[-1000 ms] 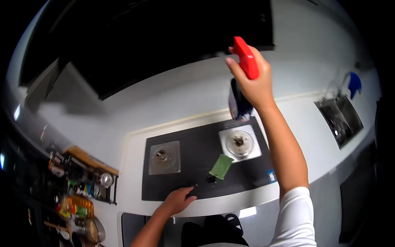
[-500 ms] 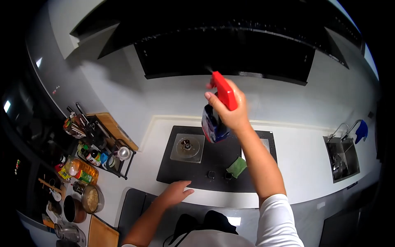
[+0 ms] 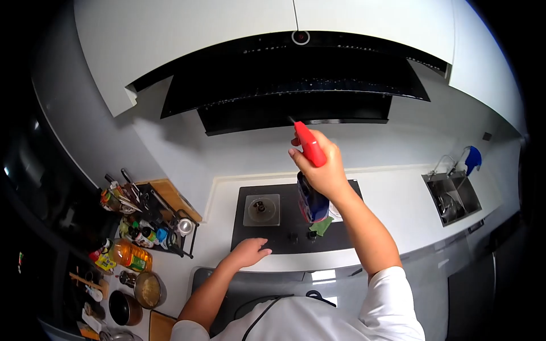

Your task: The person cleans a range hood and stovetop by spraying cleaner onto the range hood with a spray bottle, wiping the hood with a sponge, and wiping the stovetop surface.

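Observation:
My right hand is wrapped round the neck of a spray bottle with a red trigger head, held upright above the hob. A faint spray shows at the nozzle, which points at the black range hood. Over the hob's front left edge is my left hand, fingers apart and holding nothing. The green cloth lies on the hob near the knobs, partly hidden by the bottle. A left burner is visible; the right burner is mostly covered by bottle and arm.
At the left stand a rack of jars and utensils, an oil bottle, a bowl of food and a dark pot. A sink with a blue cloth hanging by its tap is at the right.
The view has tilted up and shows more of the hood and the white cupboards. My right hand has shifted left over the hob with the bottle. My left hand stays near the hob's front edge.

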The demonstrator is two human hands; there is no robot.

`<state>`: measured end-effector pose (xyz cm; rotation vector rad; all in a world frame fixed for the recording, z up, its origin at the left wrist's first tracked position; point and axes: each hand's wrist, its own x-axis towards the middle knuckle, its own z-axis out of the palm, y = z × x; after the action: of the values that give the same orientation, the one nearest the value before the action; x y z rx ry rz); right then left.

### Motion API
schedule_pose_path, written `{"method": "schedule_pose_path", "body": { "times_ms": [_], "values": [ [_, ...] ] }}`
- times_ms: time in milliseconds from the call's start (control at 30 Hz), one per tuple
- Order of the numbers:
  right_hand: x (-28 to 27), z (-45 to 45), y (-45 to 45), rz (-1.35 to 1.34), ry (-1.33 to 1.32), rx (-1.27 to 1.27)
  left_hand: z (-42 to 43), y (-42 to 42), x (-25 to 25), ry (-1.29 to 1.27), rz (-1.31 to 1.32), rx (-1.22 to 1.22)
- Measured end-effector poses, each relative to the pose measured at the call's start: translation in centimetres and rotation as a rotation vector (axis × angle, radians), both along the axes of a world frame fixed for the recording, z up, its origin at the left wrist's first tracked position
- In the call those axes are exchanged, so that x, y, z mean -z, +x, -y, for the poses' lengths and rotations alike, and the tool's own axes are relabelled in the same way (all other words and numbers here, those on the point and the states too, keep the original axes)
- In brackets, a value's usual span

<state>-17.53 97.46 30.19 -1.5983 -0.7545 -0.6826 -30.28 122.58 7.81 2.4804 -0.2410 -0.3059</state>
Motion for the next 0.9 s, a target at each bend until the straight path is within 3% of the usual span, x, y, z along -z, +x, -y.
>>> {"method": "schedule_pose_path", "body": {
  "times_ms": [67, 233, 367, 567, 733, 900],
  "values": [
    [-1.4, 0.5, -0.8, -0.120, -0.004, -0.018, 0.1, 0.2, -0.8, -0.015, 0.014, 0.044],
    [-3.6, 2.5, -2.0, -0.153, -0.025, 0.213, -0.4, -0.2, -1.8, 0.009, 0.008, 0.102],
    [-5.2, 3.7, -2.5, -0.141, -0.070, 0.254, -1.4, -1.3, -1.1, 0.004, -0.017, 0.106],
    [-7.6, -0.3, -4.2, -0.172, -0.227, 0.171, -3.3, -2.3, 0.6, -0.031, 0.007, 0.112],
    [-7.2, -5.0, -3.9, -0.169, -0.127, -0.104, -4.4, -3.3, 0.1, -0.042, -0.007, 0.066],
    [-5.2, -8.0, -4.4, -0.133, -0.179, -0.074, -6.2, -4.5, 1.5, -0.059, -0.012, 0.008]
  ]
}}
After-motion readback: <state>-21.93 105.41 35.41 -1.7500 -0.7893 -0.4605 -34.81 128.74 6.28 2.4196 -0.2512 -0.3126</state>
